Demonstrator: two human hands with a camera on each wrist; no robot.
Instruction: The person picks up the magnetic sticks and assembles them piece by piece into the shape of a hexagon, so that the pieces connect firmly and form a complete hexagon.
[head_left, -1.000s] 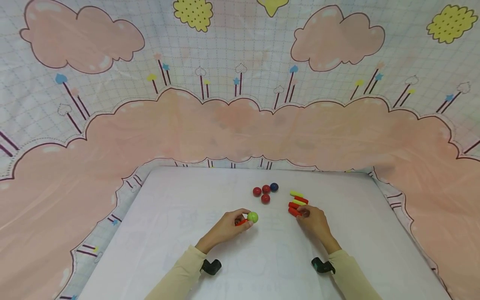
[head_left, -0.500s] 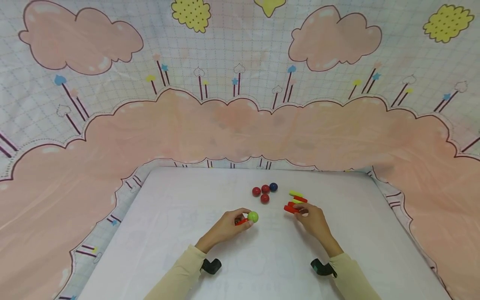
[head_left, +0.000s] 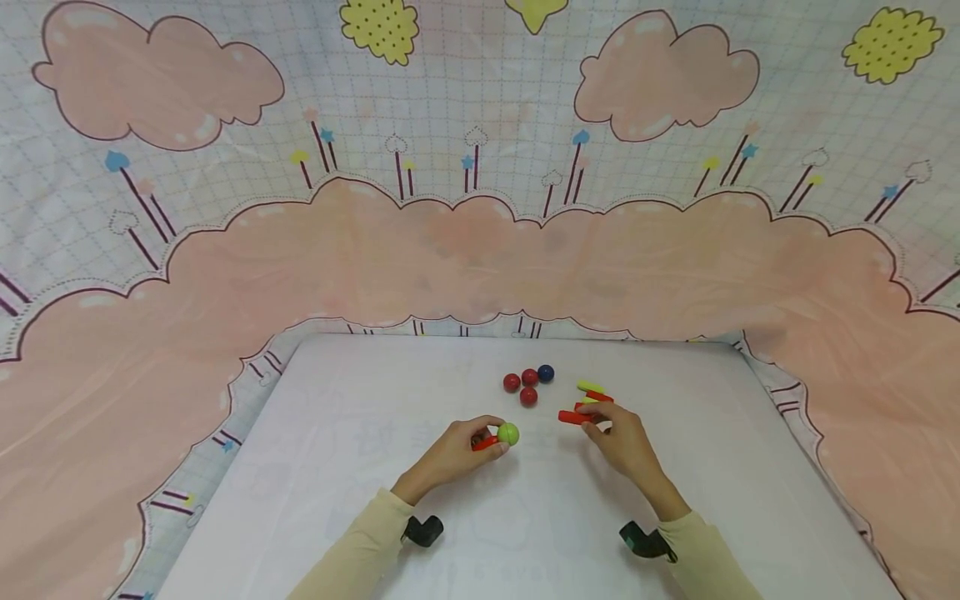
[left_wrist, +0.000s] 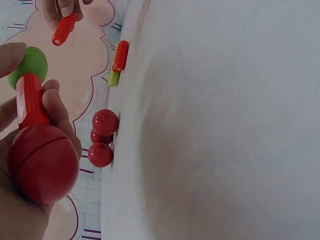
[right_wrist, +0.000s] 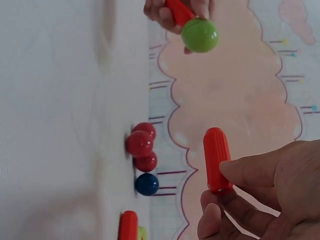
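Observation:
My left hand (head_left: 453, 457) holds a red stick (left_wrist: 31, 102) joined between two balls. A green ball (head_left: 508, 433) sits on its far end, and a red ball (left_wrist: 44, 164) on the near end, close to the palm in the left wrist view. Over the table, my right hand (head_left: 632, 448) pinches another red stick (right_wrist: 216, 155) between thumb and fingers, one end pointing toward the green ball. A gap separates that stick from the ball. In the head view, the left fingers hide the near red ball.
Three red balls (head_left: 528, 397) and a dark blue ball (head_left: 546, 373) lie grouped on the white table (head_left: 360, 392). Beyond my right hand are yellow-green sticks (head_left: 590, 386) and red sticks (head_left: 599, 397), partly covered by its fingers. A patterned cloth (head_left: 450, 258) hangs behind.
My right hand has picked its red stick up from the group and carried it left, toward the left hand. The left hand has stayed almost in place.

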